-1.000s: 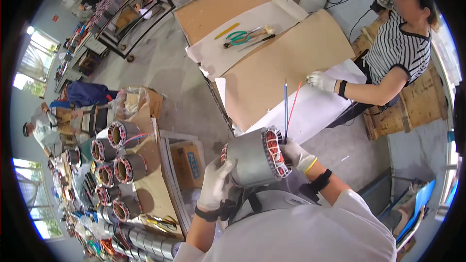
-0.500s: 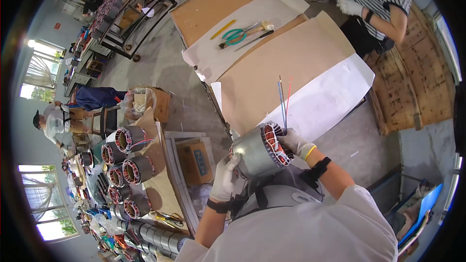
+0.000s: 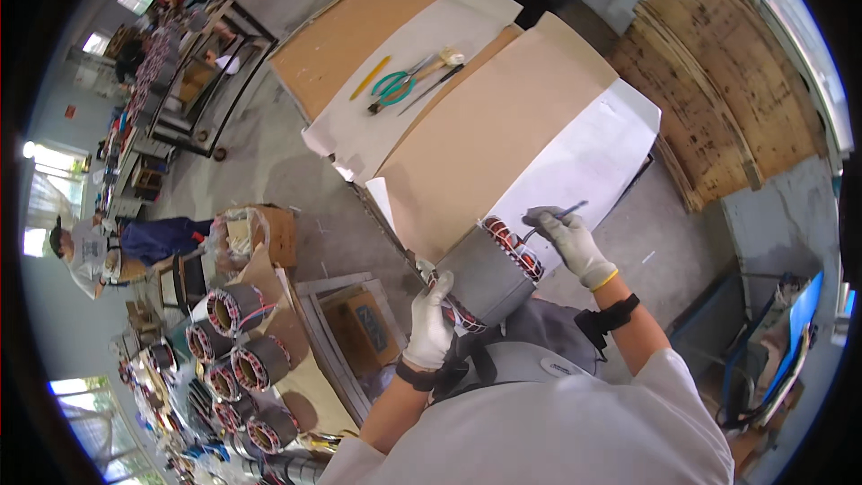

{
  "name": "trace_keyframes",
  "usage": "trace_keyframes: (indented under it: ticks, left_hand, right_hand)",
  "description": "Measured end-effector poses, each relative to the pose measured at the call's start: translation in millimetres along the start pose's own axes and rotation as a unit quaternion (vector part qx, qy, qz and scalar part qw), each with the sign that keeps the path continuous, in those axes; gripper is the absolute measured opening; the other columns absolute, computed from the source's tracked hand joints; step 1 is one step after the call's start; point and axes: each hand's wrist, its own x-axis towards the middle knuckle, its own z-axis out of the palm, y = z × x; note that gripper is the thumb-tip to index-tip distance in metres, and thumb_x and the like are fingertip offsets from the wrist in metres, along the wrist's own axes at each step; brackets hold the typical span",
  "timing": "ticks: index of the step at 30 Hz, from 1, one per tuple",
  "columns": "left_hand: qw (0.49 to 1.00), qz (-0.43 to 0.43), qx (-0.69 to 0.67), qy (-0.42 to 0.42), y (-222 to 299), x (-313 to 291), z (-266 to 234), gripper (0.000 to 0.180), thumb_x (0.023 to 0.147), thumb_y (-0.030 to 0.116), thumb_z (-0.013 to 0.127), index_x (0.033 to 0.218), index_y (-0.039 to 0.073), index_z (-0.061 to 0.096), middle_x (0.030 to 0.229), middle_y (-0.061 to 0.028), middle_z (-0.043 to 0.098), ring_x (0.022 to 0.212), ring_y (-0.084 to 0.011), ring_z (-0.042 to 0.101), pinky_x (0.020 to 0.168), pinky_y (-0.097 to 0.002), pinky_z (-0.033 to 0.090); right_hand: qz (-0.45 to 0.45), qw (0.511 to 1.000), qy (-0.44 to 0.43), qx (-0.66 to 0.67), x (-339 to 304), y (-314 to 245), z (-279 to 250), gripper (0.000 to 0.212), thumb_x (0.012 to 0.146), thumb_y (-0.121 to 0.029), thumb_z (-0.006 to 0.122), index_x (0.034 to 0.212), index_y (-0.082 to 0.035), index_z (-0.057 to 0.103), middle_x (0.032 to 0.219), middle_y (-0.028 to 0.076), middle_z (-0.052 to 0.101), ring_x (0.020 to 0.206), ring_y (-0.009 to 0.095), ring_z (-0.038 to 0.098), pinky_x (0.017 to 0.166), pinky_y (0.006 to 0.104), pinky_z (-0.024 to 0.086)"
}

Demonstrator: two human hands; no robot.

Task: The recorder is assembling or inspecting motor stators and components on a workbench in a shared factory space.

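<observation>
1. Left of our grip stand several wound stators (image 3: 277, 356), grey metal cylinders with red-and-white laced ends.
2. Nearer the grip, a brown cardboard box (image 3: 341, 316) bears a dark rectangular label (image 3: 370, 327) with pale lettering.
3. Our white-gloved left hand (image 3: 432, 319) grips the left end of the held stator (image 3: 489, 278).
4. This stator sits tilted between our hands, its grey metal wall smooth and rounded.
5. Below the grip, an oval badge (image 3: 558, 366) carries print too small to read.
6. Our gloved right hand (image 3: 564, 242) pinches thin, dark leads (image 3: 575, 208) beside the stator's laced end.
</observation>
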Motion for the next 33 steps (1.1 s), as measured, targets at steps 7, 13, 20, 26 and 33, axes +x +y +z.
trace_keyframes:
  ticks: [7, 13, 20, 26, 33]
  left_hand:
    - [0.998, 0.041, 0.039, -0.031, 6.7, 1.7, 4.7, 0.051, 0.098, 0.039, 0.053, 0.132, 0.003, 0.045, 0.118, -0.0095, 0.058, 0.108, -0.0217, 0.057, 0.09, -0.0377, 0.048]
    - [0.961, 0.131, 0.242, 0.022, -27.5, -9.5, -19.7, 0.081, 0.092, 0.066, 0.039, 0.148, 0.008, 0.025, 0.144, -0.0105, 0.038, 0.131, -0.0248, 0.041, 0.108, -0.042, 0.033]
    - [0.938, 0.185, 0.25, 0.155, -58.4, 1.7, -41.5, 0.093, 0.084, 0.077, 0.039, 0.151, 0.016, 0.018, 0.151, -0.0056, 0.032, 0.137, -0.026, 0.035, 0.112, -0.0455, 0.029]
    - [0.912, 0.165, 0.339, 0.16, -70.7, -16.1, -27.1, 0.083, 0.095, 0.066, 0.017, 0.149, 0.004, 0.018, 0.15, -0.012, 0.029, 0.137, -0.0245, 0.03, 0.113, -0.0407, 0.026]
    - [0.923, 0.074, 0.323, 0.195, -33.8, -24.7, 26.1, 0.069, 0.1, 0.057, 0.027, 0.144, 0.004, 0.03, 0.141, -0.013, 0.043, 0.13, -0.0238, 0.042, 0.11, -0.0388, 0.03]
  right_hand:
    - [0.05, 0.991, 0.126, 0.014, -35.5, 11.6, -49.9, 0.034, 0.099, -0.025, 0.053, 0.12, 0.0, 0.061, 0.114, 0.008, 0.065, 0.102, 0.015, 0.06, 0.084, 0.0309, 0.05]
    - [0.224, 0.961, -0.122, -0.105, -36.2, -7.9, -40.0, 0.035, 0.091, -0.021, 0.058, 0.114, 0.004, 0.06, 0.092, 0.016, 0.066, 0.091, 0.021, 0.065, 0.079, 0.033, 0.051]
    - [-0.15, 0.948, -0.209, -0.189, 12.5, 2.6, 4.2, 0.051, 0.084, -0.025, 0.066, 0.122, 0.004, 0.05, 0.116, 0.023, 0.056, 0.113, 0.04, 0.052, 0.102, 0.0485, 0.038]
    - [-0.176, 0.953, -0.224, -0.106, 14.5, 28.6, 5.5, 0.035, 0.086, -0.033, 0.063, 0.098, 0.0, 0.06, 0.087, 0.02, 0.063, 0.092, 0.039, 0.06, 0.094, 0.0476, 0.043]
    - [-0.048, 0.963, -0.222, -0.143, -7.3, -2.7, 1.8, 0.032, 0.085, -0.033, 0.065, 0.085, -0.002, 0.057, 0.065, 0.019, 0.059, 0.067, 0.038, 0.061, 0.065, 0.0479, 0.047]
